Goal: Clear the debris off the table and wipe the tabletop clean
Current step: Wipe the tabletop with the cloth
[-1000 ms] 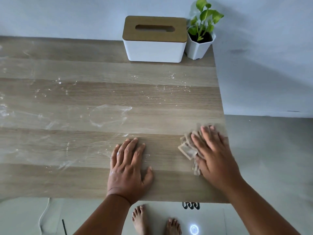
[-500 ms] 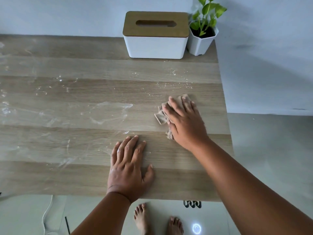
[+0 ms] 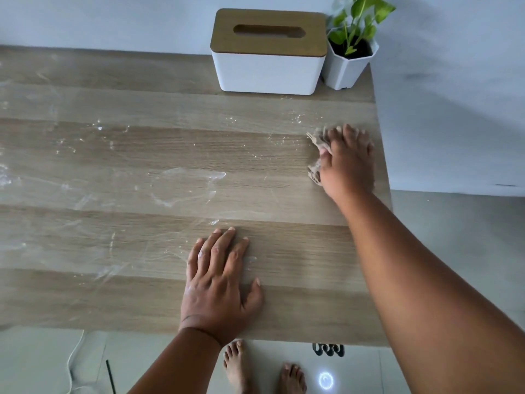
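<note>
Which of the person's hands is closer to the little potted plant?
Right. The right hand presses a cloth just in front of the plant; the left hand lies flat near the table's front edge.

Tabletop [image 3: 142, 294]: matt wood-grain, smeared with whitish film. Cloth [image 3: 316, 155] under right hand [image 3: 348, 163]: beige, crumpled fabric. Tissue box [image 3: 268, 72]: smooth white body, wood-look lid.

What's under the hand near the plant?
A crumpled brownish cloth sticks out from under the right hand, pressed on the wooden table. Most of the cloth is covered by the hand, and so is the tabletop beneath it.
</note>
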`<state>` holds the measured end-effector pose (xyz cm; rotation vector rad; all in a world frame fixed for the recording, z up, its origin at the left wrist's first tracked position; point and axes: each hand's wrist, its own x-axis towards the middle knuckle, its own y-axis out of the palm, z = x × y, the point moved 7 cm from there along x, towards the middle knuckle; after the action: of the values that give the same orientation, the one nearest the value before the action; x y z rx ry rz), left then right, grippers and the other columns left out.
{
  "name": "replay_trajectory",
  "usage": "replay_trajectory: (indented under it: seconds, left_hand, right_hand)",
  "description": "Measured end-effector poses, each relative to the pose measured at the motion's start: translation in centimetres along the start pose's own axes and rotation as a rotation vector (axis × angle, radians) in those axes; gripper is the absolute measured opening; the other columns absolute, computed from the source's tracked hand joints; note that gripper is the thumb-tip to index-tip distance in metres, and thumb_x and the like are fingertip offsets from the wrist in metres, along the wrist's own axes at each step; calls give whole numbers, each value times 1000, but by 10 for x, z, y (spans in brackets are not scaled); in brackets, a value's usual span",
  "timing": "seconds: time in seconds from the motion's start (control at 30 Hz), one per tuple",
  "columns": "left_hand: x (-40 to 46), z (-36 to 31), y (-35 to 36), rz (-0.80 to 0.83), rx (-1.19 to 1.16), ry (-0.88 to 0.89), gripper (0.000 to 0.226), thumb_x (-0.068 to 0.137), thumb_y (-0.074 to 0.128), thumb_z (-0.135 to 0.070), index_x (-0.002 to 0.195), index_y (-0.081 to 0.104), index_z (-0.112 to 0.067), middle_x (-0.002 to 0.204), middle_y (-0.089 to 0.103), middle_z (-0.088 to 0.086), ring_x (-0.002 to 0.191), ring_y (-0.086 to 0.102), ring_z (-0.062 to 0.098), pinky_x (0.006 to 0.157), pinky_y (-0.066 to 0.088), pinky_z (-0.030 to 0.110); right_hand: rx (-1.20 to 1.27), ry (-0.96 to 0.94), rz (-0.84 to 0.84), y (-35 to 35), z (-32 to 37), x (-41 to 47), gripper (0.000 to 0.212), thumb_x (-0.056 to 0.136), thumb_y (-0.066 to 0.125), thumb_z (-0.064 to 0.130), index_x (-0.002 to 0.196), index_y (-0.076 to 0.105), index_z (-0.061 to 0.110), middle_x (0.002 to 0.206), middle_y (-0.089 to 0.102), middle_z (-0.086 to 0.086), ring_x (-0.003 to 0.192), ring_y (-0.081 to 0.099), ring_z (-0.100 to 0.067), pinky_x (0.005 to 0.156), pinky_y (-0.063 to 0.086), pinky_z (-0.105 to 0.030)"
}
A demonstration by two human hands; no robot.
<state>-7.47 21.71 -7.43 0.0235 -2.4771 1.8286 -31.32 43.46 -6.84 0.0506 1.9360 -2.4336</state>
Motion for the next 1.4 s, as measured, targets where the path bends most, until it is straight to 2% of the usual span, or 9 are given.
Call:
replay_trajectory:
  seconds: [0.17,0.33,0.5,0.67,0.87,0.97,1.07,1.23,1.4]
  left_hand:
    - [0,-1,-2,7,7,1,73,79,60,-50,142,59,-13,155,49,10,149,39,32,124,23,56]
    - [0,0,-1,4,-1,1,74,79,60,-49,142,59,-12,156,48,10,149,38,32,125,23,56]
    - [0,1,1,5,-13,2,74,78,63,-48,143,59,-13,157,47,9,150,38,32,125,23,56]
    - [0,0,0,11,-8,1,73,79,61,-49,142,60,-12,156,48,10,149,39,31,124,25,57]
    - [0,-1,-1,27,1,-6,72,80,59,-50,142,60,-13,156,48,10,150,39,32,125,23,55]
    - [0,0,0,27,-1,-1,73,79,59,-50,142,60,-13,156,48,10,150,38,32,124,25,57]
    - [0,1,1,26,-10,2,73,78,61,-48,142,61,-13,156,48,10,150,38,32,121,28,59]
    - [0,-1,1,27,-12,-2,73,78,63,-48,142,60,-13,156,48,10,150,39,32,121,28,59]
    - [0,0,1,35,-5,-3,73,79,62,-49,143,59,-13,156,48,10,150,38,32,121,28,59]
  right_hand:
    - [4,-330,122,15,46,-13,57,107,34,43,161,30,28,174,6,-2,160,-2,-37,130,3,-54]
    - [-54,-644,158,11,15,-67,57,105,47,36,160,39,22,172,20,-3,160,14,-34,130,13,-52]
    - [-5,-294,45,-6,-25,-18,55,105,43,29,160,37,22,173,19,-1,160,15,-32,130,13,-52]
    - [-26,-7,-10,5,29,46,55,105,43,34,158,35,21,171,19,-11,157,12,-44,128,13,-58]
    - [-29,-290,53,20,86,30,58,103,46,36,159,35,22,172,17,-13,157,10,-46,129,9,-59]
    - [34,-435,32,17,72,-6,54,99,58,25,151,49,16,168,25,-18,155,19,-47,126,19,-62]
    - [25,-325,-31,9,35,-15,53,100,53,23,151,50,12,164,35,-13,151,30,-39,124,28,-59]
    - [13,-61,-81,5,31,30,53,99,53,26,150,50,11,159,40,-11,150,31,-39,125,25,-52]
    - [-6,-156,-8,20,98,47,61,99,54,39,154,42,18,163,33,-11,155,20,-43,127,17,-58]
